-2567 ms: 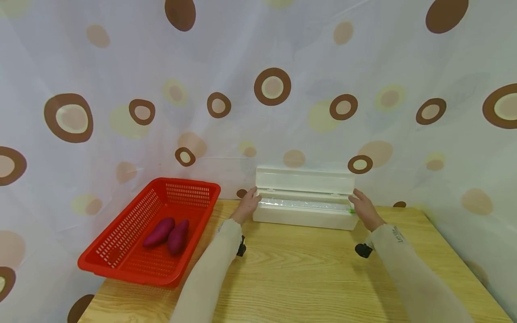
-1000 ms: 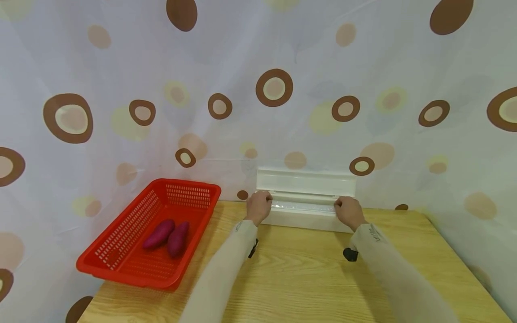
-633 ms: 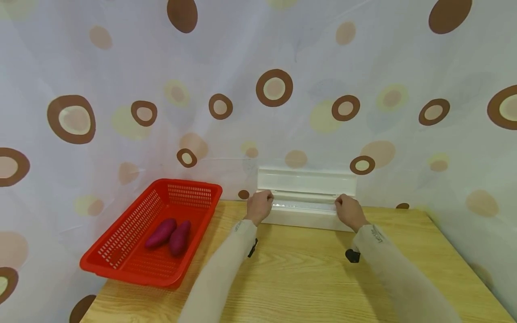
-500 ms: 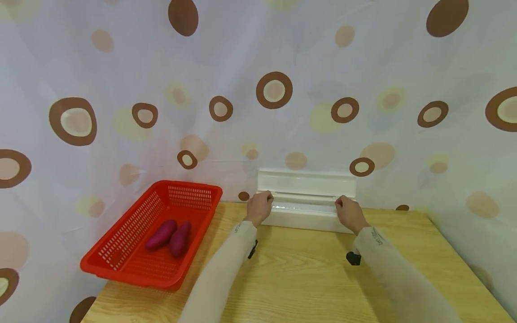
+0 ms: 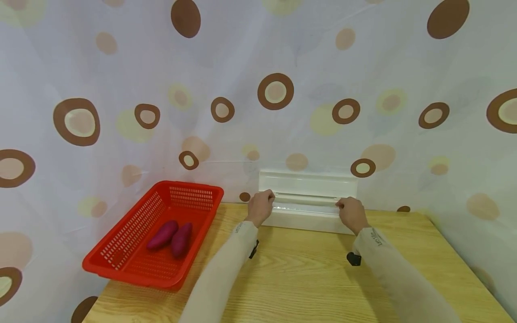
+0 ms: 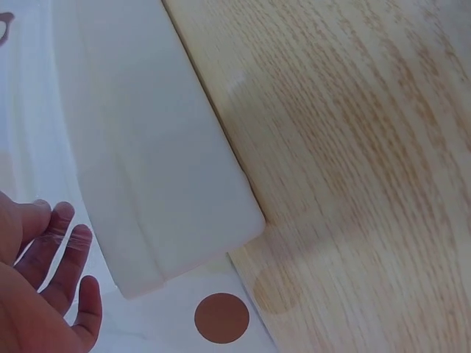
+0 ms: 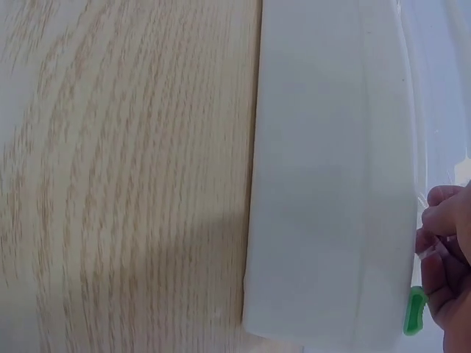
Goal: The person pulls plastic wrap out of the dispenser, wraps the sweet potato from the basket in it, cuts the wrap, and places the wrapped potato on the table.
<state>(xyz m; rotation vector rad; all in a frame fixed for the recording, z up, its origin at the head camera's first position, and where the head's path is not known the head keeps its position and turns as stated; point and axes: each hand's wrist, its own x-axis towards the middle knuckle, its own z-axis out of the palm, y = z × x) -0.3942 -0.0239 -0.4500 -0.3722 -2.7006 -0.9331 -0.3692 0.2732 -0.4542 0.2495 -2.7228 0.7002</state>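
A white cling film dispenser box [image 5: 307, 222] stands at the back of the table with its lid [image 5: 307, 184] raised. Clear cling film [image 5: 304, 208] shows in the opening. My left hand [image 5: 260, 208] is at the box's left end; thumb and forefinger pinch the film's edge, and film stretches over the other fingers in the left wrist view. At the opposite end, my right hand [image 5: 352, 214] pinches the film too, just above the box's front wall. A green slider [image 7: 415, 310] sits beside those fingers in the right wrist view.
To the left is a red plastic basket [image 5: 194, 185] holding two purple sweet potatoes, one lying slantwise [image 5: 163, 234], the other alongside it [image 5: 181, 240]. A wooden table [image 5: 295, 278] bears everything. Behind hangs a white curtain [image 5: 307, 58] with brown circles, close to the lid.
Both hands have moved inward from the box's ends and now pinch the cling film. Over the last second they have stayed nearly in place, with the film lying smoother between them.
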